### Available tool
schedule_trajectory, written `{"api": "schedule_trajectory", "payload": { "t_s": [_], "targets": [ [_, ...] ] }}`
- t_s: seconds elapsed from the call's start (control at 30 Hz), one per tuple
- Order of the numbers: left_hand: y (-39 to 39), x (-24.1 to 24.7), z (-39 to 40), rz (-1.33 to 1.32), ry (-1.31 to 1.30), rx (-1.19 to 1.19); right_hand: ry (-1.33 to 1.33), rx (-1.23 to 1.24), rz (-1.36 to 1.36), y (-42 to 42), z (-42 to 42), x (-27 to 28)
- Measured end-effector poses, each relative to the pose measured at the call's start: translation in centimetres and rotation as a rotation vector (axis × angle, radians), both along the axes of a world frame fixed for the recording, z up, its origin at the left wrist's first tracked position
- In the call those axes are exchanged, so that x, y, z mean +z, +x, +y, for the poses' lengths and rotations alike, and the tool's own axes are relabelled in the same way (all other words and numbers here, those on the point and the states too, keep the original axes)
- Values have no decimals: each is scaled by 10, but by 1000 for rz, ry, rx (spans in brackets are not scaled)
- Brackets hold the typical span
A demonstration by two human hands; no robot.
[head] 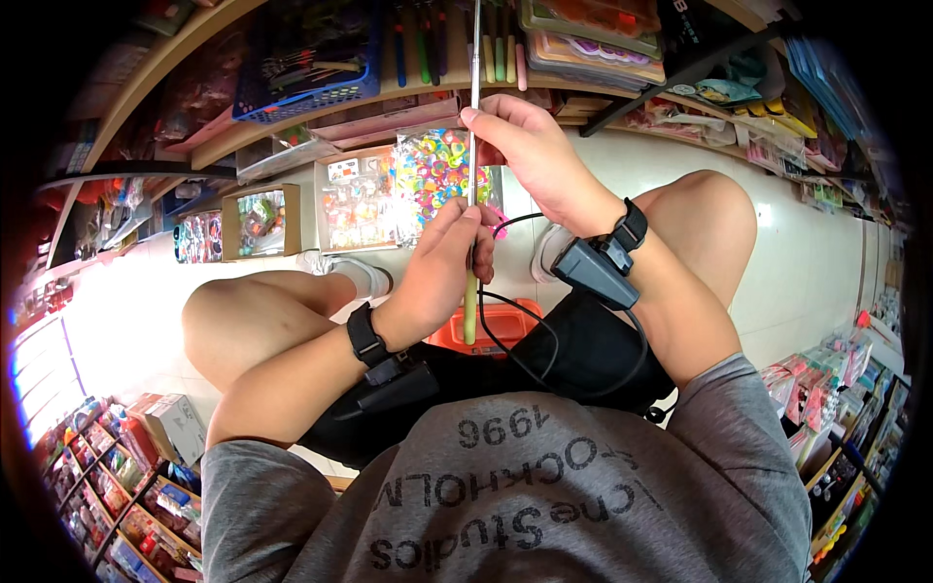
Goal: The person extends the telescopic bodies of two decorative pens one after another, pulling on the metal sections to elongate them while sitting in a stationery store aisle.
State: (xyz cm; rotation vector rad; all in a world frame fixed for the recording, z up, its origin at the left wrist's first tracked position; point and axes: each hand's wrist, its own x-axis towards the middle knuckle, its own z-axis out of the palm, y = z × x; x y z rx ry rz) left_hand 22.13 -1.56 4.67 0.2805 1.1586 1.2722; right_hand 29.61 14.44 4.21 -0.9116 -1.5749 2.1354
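A slim metal telescopic rod (474,157) with a yellow-green handle (470,313) stands nearly in line with my view, its top running out past the upper edge. My left hand (452,244) is closed round the rod where it meets the handle. Higher up, my right hand (517,138) pinches the metal part between thumb and fingers. Several similar handles (500,62), green, yellow and pink, lie on the shelf just beyond. Behind my hands, a clear bag of small colourful plastic pieces (430,171) lies by an open carton of small packets (357,204).
A wooden shelf (415,93) with a blue plastic basket (306,102) and stacked plastic cases (594,55) curves across the front. An open cardboard box (290,218) stands on the floor at left. An orange container (503,321) sits between my legs; a black cable (557,342) hangs from my right wrist.
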Motion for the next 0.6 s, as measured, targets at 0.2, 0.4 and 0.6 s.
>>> {"api": "schedule_trajectory", "payload": {
  "t_s": [0.2,0.4,0.6],
  "targets": [
    [0,-5,-3,-18,15,-16,1,22,-3,0,-3,-1],
    [-6,0,0,-69,45,-32,30,53,-5,2,-1,-1],
    [-18,7,11,108,92,18,5,101,-173,4,-7,7]
  ]
}}
